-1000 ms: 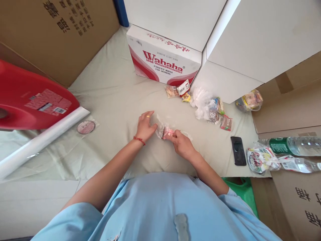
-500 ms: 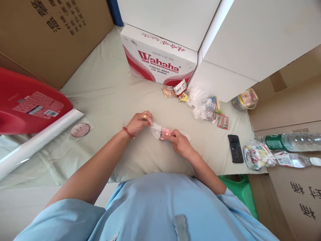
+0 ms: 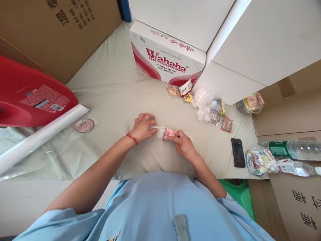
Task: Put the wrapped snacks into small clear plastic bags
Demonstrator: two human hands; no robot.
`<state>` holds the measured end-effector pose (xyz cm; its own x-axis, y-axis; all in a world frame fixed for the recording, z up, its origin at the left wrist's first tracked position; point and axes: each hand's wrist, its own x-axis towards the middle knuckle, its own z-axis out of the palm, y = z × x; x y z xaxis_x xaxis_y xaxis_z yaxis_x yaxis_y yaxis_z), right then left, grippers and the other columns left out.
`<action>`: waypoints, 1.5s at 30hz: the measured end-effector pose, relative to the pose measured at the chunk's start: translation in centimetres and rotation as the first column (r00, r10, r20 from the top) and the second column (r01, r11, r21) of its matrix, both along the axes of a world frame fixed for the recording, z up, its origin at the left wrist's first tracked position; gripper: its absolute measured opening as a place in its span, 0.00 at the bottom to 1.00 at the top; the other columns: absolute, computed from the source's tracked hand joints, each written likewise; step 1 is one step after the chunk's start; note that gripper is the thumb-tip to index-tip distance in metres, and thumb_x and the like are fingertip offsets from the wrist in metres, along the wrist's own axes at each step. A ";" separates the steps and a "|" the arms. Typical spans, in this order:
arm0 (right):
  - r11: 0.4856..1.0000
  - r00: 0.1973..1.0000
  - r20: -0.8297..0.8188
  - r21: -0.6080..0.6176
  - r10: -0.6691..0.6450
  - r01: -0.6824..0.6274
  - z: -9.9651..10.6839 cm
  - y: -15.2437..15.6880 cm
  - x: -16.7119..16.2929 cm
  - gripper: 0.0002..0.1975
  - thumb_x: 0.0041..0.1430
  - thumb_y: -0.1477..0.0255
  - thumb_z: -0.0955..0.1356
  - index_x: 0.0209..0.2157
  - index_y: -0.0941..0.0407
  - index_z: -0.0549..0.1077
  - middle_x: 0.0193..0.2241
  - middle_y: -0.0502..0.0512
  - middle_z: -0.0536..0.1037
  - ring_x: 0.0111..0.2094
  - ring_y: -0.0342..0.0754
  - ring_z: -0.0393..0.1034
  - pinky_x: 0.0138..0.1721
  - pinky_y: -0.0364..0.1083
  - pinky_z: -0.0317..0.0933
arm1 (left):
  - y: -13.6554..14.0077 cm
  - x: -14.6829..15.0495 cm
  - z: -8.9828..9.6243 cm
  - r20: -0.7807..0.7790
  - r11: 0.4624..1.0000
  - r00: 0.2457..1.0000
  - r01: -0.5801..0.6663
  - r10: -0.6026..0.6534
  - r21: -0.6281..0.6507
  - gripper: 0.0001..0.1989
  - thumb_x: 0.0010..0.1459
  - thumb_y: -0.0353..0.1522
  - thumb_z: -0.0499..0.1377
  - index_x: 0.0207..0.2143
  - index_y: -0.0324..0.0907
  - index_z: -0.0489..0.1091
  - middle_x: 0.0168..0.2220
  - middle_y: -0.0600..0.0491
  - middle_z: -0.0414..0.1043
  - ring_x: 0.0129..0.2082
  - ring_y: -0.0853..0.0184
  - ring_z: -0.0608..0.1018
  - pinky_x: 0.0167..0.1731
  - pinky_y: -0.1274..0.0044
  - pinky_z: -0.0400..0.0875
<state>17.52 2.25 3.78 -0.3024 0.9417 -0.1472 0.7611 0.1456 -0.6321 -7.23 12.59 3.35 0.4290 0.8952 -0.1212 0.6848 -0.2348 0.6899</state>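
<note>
My right hand (image 3: 184, 143) grips a small pink packet (image 3: 169, 133), with thumb and fingers on its right end. Clear plastic film (image 3: 161, 132) surrounds the packet and is gathered into a twisted tail on its left. That tail is pinched between the fingertips of my left hand (image 3: 144, 127), which wears a ring and a red cord bracelet. Both hands are low over the pale cloth (image 3: 120, 110). A bit of clear film also shows beyond my right hand.
Snack packets (image 3: 186, 88) lie before a Wahaha water carton (image 3: 168, 60). Right of them are a crumpled clear bag (image 3: 202, 100), a phone (image 3: 238, 153) and plastic bottles (image 3: 296, 149). At left, a film roll (image 3: 47, 135), a round pink disc (image 3: 84, 125) and a red jug (image 3: 32, 95).
The film at the packet's left end has drawn together into a tighter twist. My left hand has turned over it, while my right hand keeps its grip. The view has shifted slightly.
</note>
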 end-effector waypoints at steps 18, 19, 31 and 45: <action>0.995 0.949 -0.300 -0.019 -0.098 0.097 2.5 -1.7 4.0 0.17 0.67 0.73 0.62 0.50 0.50 0.80 0.46 0.57 0.80 0.45 0.50 0.75 0.51 0.53 0.70 | -7.1 8.0 1.5 0.210 0.982 0.960 0.172 -0.185 0.080 0.21 0.58 0.24 0.51 0.48 0.40 0.80 0.54 0.45 0.78 0.54 0.59 0.79 0.59 0.66 0.73; 0.973 0.939 -0.267 0.011 -0.219 0.230 2.0 -1.7 4.4 0.16 0.68 0.70 0.63 0.50 0.51 0.80 0.44 0.57 0.79 0.42 0.50 0.75 0.49 0.53 0.71 | -7.5 8.1 1.5 0.136 0.971 0.966 0.201 -0.218 0.126 0.22 0.58 0.23 0.52 0.50 0.39 0.79 0.55 0.43 0.77 0.55 0.58 0.78 0.59 0.65 0.73; 0.914 0.891 -0.202 -0.091 -0.406 0.396 1.5 -2.3 5.7 0.10 0.62 0.61 0.69 0.33 0.52 0.71 0.34 0.54 0.76 0.34 0.50 0.71 0.38 0.50 0.70 | -9.4 8.2 2.1 -0.326 0.924 0.920 0.303 -0.220 0.233 0.22 0.68 0.27 0.51 0.60 0.45 0.73 0.66 0.49 0.72 0.51 0.57 0.76 0.40 0.66 0.69; 0.981 0.950 0.245 0.043 -0.193 0.188 3.1 5.0 -5.0 0.10 0.72 0.74 0.60 0.43 0.55 0.74 0.41 0.58 0.79 0.39 0.50 0.73 0.42 0.48 0.66 | -11.4 6.8 -0.2 -0.210 0.903 0.934 0.338 -0.288 0.264 0.13 0.63 0.25 0.52 0.40 0.38 0.76 0.40 0.41 0.76 0.39 0.55 0.79 0.41 0.63 0.75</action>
